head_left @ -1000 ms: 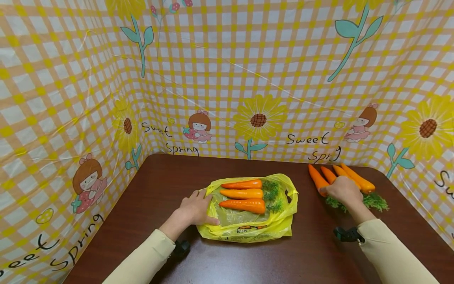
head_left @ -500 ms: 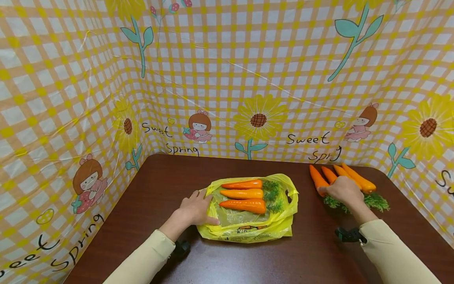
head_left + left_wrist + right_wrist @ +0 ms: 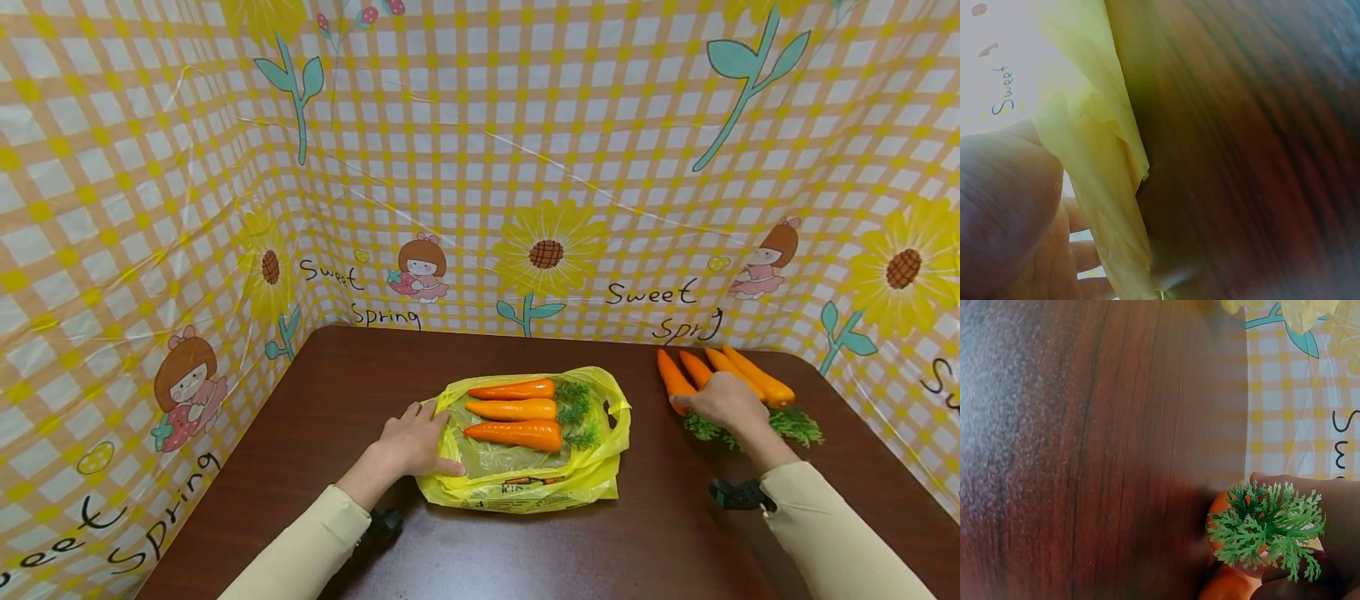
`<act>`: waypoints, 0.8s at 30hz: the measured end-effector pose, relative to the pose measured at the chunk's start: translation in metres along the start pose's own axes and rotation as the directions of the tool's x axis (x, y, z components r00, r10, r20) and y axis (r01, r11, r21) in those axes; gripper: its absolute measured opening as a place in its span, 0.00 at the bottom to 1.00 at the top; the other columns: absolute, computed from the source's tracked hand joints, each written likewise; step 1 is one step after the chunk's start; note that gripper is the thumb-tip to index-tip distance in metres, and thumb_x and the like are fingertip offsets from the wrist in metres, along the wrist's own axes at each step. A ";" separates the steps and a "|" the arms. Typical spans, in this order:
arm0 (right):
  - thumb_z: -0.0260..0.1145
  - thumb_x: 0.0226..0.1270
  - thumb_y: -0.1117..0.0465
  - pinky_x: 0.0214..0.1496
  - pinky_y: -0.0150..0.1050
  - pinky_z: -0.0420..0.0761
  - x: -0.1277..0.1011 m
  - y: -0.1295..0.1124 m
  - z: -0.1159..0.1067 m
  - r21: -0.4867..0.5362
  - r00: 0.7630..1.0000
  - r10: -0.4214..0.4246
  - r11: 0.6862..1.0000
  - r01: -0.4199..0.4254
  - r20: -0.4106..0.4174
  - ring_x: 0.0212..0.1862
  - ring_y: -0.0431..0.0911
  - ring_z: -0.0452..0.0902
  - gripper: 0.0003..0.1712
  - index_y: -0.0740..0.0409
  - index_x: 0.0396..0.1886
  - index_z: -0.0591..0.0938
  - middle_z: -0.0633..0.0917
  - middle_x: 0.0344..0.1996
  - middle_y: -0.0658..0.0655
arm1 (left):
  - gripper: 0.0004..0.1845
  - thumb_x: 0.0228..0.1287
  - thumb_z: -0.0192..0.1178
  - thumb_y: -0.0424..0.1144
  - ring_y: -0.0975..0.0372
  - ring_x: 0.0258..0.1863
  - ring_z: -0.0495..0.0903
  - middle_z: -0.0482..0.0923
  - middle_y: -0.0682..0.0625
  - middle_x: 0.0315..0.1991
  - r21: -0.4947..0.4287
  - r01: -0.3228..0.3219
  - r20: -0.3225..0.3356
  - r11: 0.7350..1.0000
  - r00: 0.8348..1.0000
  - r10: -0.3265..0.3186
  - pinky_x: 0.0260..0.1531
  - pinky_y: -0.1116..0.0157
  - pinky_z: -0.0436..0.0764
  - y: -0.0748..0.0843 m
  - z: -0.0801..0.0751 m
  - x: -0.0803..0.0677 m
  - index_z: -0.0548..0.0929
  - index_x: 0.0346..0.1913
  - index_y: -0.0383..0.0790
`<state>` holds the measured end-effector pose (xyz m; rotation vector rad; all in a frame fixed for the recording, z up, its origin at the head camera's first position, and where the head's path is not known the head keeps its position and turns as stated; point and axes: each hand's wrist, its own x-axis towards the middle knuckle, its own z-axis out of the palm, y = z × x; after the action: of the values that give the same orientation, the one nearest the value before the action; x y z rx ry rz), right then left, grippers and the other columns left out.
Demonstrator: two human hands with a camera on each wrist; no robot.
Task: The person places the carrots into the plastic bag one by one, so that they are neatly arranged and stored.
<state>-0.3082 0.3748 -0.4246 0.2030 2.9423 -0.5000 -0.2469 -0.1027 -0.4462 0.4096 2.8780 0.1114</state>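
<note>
My left hand (image 3: pixel 408 440) holds the left end of a yellow plastic bag (image 3: pixel 517 498), thumb and fingertips over its rim. In the left wrist view, the bag's thin film (image 3: pixel 1107 181) covers the ends of the fingers. Three carrots with leafy green tops, the middle one a lighter orange carrot (image 3: pixel 517 409), lie side by side on the bag. My right hand (image 3: pixel 727 404) is over several more carrots at the far right, its thumb at the crown of the leftmost carrot (image 3: pixel 671 375). The right wrist view shows green carrot leaves (image 3: pixel 1266 528) partly hiding that grip.
Behind the right hand, another carrot (image 3: pixel 757 375) lies close to the table's far right corner, with leafy greens (image 3: pixel 797 427) below it. The dark brown table (image 3: pixel 360 367) meets a checked sunflower cloth (image 3: pixel 465 167) at the back and sides.
The leftmost carrot of the right-hand group has shifted slightly right, towards the others. My right hand and forearm have moved very little. The left hand and the bag stay put.
</note>
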 end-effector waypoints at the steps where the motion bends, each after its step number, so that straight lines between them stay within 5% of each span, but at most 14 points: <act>1: 0.67 0.62 0.36 0.23 0.37 0.63 0.000 -0.001 0.000 0.000 1.000 -0.004 1.000 0.004 0.000 0.17 0.43 0.60 0.30 0.52 0.13 0.73 0.64 0.12 0.47 | 0.54 0.53 0.64 0.74 0.45 0.77 0.58 0.55 0.42 0.79 0.000 0.001 0.000 1.000 1.000 -0.001 0.64 0.41 0.70 0.000 0.000 0.000 0.64 0.78 0.47; 5: 0.67 0.63 0.37 0.22 0.36 0.62 0.000 -0.001 0.000 0.008 1.000 -0.026 1.000 0.026 0.000 0.15 0.41 0.57 0.31 0.50 0.11 0.71 0.65 0.10 0.46 | 0.54 0.53 0.64 0.74 0.45 0.77 0.58 0.55 0.42 0.79 0.002 0.004 0.000 1.000 1.000 -0.004 0.64 0.41 0.70 0.001 0.000 0.000 0.64 0.78 0.47; 8: 0.67 0.62 0.36 0.22 0.37 0.62 0.001 0.000 -0.003 0.012 0.999 -0.047 0.999 0.047 0.002 0.16 0.42 0.58 0.31 0.52 0.11 0.75 0.76 0.12 0.53 | 0.54 0.53 0.64 0.74 0.45 0.77 0.58 0.55 0.42 0.79 0.001 0.006 -0.001 1.000 1.000 -0.006 0.64 0.41 0.70 0.001 0.000 0.000 0.64 0.78 0.48; 11: 0.67 0.62 0.34 0.23 0.38 0.64 0.001 0.001 -0.007 0.009 0.997 -0.070 0.998 0.070 -0.013 0.17 0.45 0.64 0.32 0.60 0.19 0.83 0.88 0.35 0.69 | 0.54 0.53 0.64 0.74 0.45 0.77 0.58 0.55 0.42 0.79 0.003 0.006 -0.001 1.000 1.000 -0.006 0.63 0.41 0.70 0.001 0.000 0.001 0.64 0.78 0.48; 14: 0.67 0.63 0.35 0.24 0.39 0.67 0.000 0.000 -0.011 0.018 0.996 -0.091 0.996 0.091 -0.025 0.18 0.49 0.70 0.34 0.65 0.22 0.84 0.72 0.65 0.78 | 0.54 0.52 0.64 0.75 0.45 0.77 0.58 0.55 0.43 0.79 0.011 0.004 -0.004 1.000 1.000 -0.004 0.63 0.41 0.70 0.000 0.001 0.001 0.64 0.77 0.48; 16: 0.68 0.63 0.36 0.26 0.40 0.68 -0.003 -0.002 -0.014 0.039 0.994 -0.110 0.993 0.111 -0.024 0.20 0.52 0.73 0.33 0.64 0.21 0.83 0.54 0.73 0.80 | 0.55 0.52 0.64 0.75 0.45 0.77 0.58 0.55 0.43 0.79 0.016 0.002 -0.006 1.000 1.000 -0.002 0.62 0.42 0.71 0.000 0.001 0.002 0.64 0.77 0.48; 20: 0.67 0.65 0.38 0.28 0.40 0.68 -0.008 -0.006 -0.019 0.094 0.990 -0.142 0.985 0.142 -0.008 0.20 0.52 0.75 0.32 0.60 0.15 0.77 0.49 0.74 0.82 | 0.55 0.52 0.64 0.75 0.45 0.77 0.58 0.56 0.42 0.79 0.018 0.000 -0.008 1.000 1.000 0.001 0.62 0.42 0.71 0.000 0.001 0.002 0.64 0.77 0.48; 21: 0.67 0.65 0.39 0.27 0.39 0.67 -0.009 -0.006 -0.020 0.105 0.989 -0.146 0.984 0.146 -0.011 0.19 0.50 0.73 0.31 0.58 0.15 0.77 0.58 0.72 0.81 | 0.55 0.52 0.64 0.75 0.45 0.77 0.58 0.56 0.42 0.79 0.016 -0.001 -0.007 1.000 1.000 0.001 0.62 0.42 0.71 0.000 0.001 0.002 0.64 0.77 0.48; 23: 0.67 0.65 0.39 0.25 0.37 0.65 -0.010 -0.008 -0.023 0.111 0.987 -0.157 0.981 0.158 -0.019 0.16 0.46 0.67 0.30 0.57 0.15 0.75 0.82 0.51 0.76 | 0.55 0.52 0.64 0.75 0.45 0.77 0.58 0.56 0.42 0.79 0.012 -0.002 -0.005 1.000 1.000 0.002 0.62 0.41 0.71 0.000 0.000 0.001 0.64 0.77 0.48; 24: 0.68 0.65 0.40 0.23 0.37 0.63 -0.010 -0.009 -0.024 0.113 0.986 -0.163 0.980 0.164 -0.023 0.14 0.44 0.64 0.30 0.56 0.14 0.74 0.86 0.36 0.69 | 0.55 0.52 0.64 0.75 0.45 0.77 0.58 0.56 0.42 0.79 0.011 -0.002 -0.004 1.000 1.000 0.002 0.62 0.41 0.71 0.000 0.000 0.001 0.64 0.77 0.48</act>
<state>-0.3025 0.3731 -0.3976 -0.0238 2.9609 -0.6936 -0.2475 -0.1023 -0.4467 0.4148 2.8832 0.0971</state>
